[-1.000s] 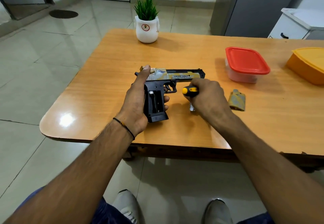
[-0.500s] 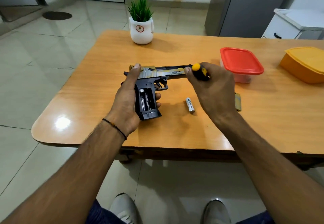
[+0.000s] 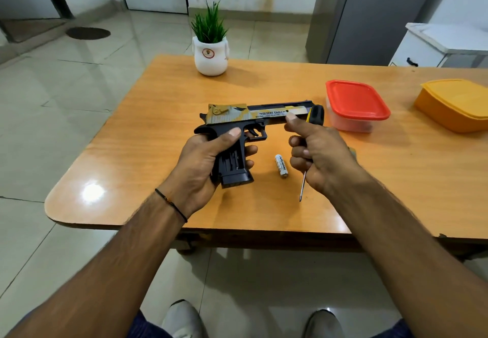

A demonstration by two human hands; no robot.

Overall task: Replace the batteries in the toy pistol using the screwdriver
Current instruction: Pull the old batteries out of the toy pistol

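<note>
The black-and-gold plastic toy pistol (image 3: 264,115) is over the middle of the orange wooden table (image 3: 158,131), its grip wrapped by the left hand's (image 3: 203,160) curled fingers. The right hand (image 3: 319,152) clasps the yellow-and-black screwdriver (image 3: 315,115), with its thumb on the barrel. The left thumb has dropped from the slide's rear onto the grip.

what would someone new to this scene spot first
The yellow-and-black toy pistol stands out most, held by the left hand over the middle of the wooden table. Beside it, the right hand holds a screwdriver, shaft pointing back toward the person, and a single battery lies on the table between the hands. A red-lidded container and an orange container sit at the right.
</note>
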